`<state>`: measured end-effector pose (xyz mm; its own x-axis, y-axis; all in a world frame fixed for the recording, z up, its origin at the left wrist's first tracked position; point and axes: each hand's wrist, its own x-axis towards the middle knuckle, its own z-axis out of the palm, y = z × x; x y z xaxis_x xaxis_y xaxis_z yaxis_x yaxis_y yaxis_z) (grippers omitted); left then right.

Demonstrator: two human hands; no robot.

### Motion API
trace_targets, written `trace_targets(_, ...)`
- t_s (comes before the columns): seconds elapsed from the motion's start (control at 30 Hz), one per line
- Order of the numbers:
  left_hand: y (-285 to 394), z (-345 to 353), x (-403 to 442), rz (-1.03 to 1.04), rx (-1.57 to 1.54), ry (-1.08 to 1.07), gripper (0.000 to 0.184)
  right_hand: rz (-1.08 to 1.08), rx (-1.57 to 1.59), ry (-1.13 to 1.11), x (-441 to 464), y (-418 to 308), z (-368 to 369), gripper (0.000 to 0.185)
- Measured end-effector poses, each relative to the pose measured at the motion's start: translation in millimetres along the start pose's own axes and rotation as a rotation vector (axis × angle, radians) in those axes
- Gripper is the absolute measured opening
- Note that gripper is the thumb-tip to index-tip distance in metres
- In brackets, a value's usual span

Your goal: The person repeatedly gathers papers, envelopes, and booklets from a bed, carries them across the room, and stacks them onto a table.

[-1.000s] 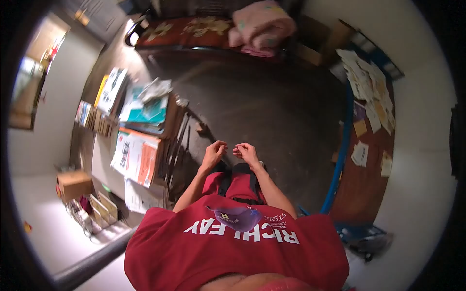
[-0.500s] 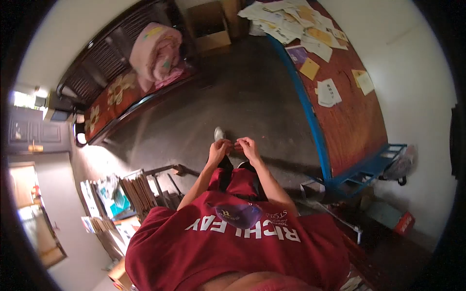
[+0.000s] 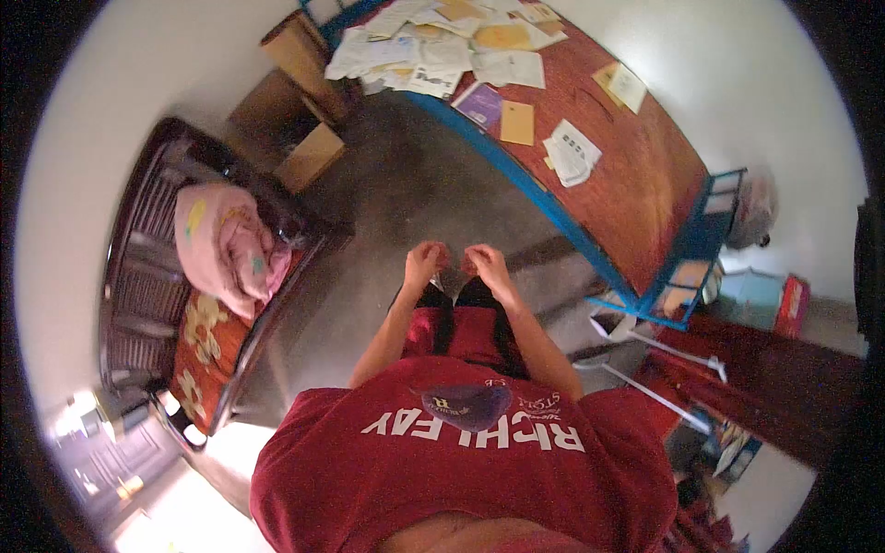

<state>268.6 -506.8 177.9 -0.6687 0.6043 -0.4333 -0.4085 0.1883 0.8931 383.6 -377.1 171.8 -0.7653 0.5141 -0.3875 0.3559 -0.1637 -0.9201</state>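
Note:
My left hand (image 3: 426, 264) is held in front of my thighs, fingers loosely bent and a little apart. A small gap separates it from my right hand (image 3: 484, 264), which is at the same height with its fingers loosely curled inward. I see nothing held in either hand, though the fingertips are small and blurred. Nothing is touched by them. Nearest to both are my red-and-black trousers (image 3: 429, 332), with grey floor (image 3: 387, 198) beyond.
Ahead to the right, a blue-framed wooden board (image 3: 636, 194) carries scattered papers (image 3: 406, 51), a purple booklet (image 3: 479, 104) and a tan envelope (image 3: 517, 123). To the left, a rolled pink quilt (image 3: 221, 240) rests on a dark wooden bench (image 3: 138, 267). A cardboard box (image 3: 309, 157) stands ahead.
My view has turned right, so the board and papers sit more to the left and the bench has shifted down. My hands have moved slightly farther apart.

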Motion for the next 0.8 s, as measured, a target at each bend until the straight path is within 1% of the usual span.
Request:
trace_targets(0.03, 7.7, -2.9, 12.3, -0.069, 0.001, -0.046, 0.021, 0.020, 0.013, 0.038, -1.2, -16.5, -2.4, 0.018)
trace_targets(0.07, -6.3, -9.7, 36.5, -0.057, 0.101, -0.089, 0.021, 0.090, 0.141, 0.051, -2.6, -33.9, -6.9, 0.018)
trace_targets(0.13, 9.7, -3.1, 54.4, -0.088, 0.081, -0.134, 0.021, 0.188, 0.349, 0.113, -5.9, -72.5, -14.0, 0.020)
trace_targets(0.17, 20.4, 2.2, 65.1, -0.105, 0.050, -0.141, 0.021, 0.184, 0.360, 0.141, -0.4, -72.9, -21.5, 0.020)
trace_targets(0.2, 12.7, 3.6, 82.4, -0.061, 0.085, -0.185, 0.021, 0.214, 0.381, 0.211, 2.3, -69.7, -31.2, 0.020)
trace_targets(0.23, 25.1, 10.8, 89.1, -0.068, 0.097, -0.213, 0.021, 0.246, 0.404, 0.280, 2.0, -63.2, -39.9, 0.021)
trace_targets(0.27, 38.3, 18.5, 96.1, -0.123, 0.122, -0.233, 0.021, 0.079, 0.528, 0.325, 0.3, -54.6, -44.0, 0.021)
trace_targets(0.3, 51.3, 27.1, 103.6, -0.172, 0.150, -0.251, 0.021, 0.070, 0.542, 0.353, 1.5, -53.2, -48.1, 0.021)
trace_targets(0.37, 63.8, 44.2, 122.8, -0.171, 0.138, -0.313, 0.021, 0.190, 0.471, 0.522, 9.4, -51.5, -58.3, 0.021)
trace_targets(0.4, 68.6, 53.2, 130.3, -0.179, 0.108, -0.346, 0.021, 0.185, 0.485, 0.544, 13.4, -45.5, -63.8, 0.021)
trace_targets(0.47, 77.6, 73.5, 146.2, -0.171, 0.127, -0.399, 0.021, 0.169, 0.437, 0.538, 22.6, -33.2, -76.5, 0.021)
trace_targets(0.57, 84.9, 105.7, 170.7, -0.174, 0.185, -0.456, 0.022, 0.181, 0.435, 0.563, 33.1, -33.2, -95.2, 0.022)
trace_targets(0.63, 88.9, 128.9, 185.3, -0.181, 0.241, -0.480, 0.022, 0.160, 0.501, 0.574, 39.2, -35.4, -110.2, 0.022)
trace_targets(0.7, 93.2, 153.9, 200.3, -0.258, 0.238, -0.510, 0.022, 0.137, 0.564, 0.577, 47.3, -30.8, -131.0, 0.022)
trace_targets(0.77, 83.6, 170.4, 221.8, -0.278, 0.288, -0.536, 0.022, 0.046, 0.531, 0.659, 56.0, -13.8, -153.3, 0.021)
trace_targets(0.8, 87.5, 182.5, 230.6, -0.299, 0.324, -0.563, 0.022, 0.040, 0.542, 0.657, 59.0, -16.7, -167.1, 0.021)
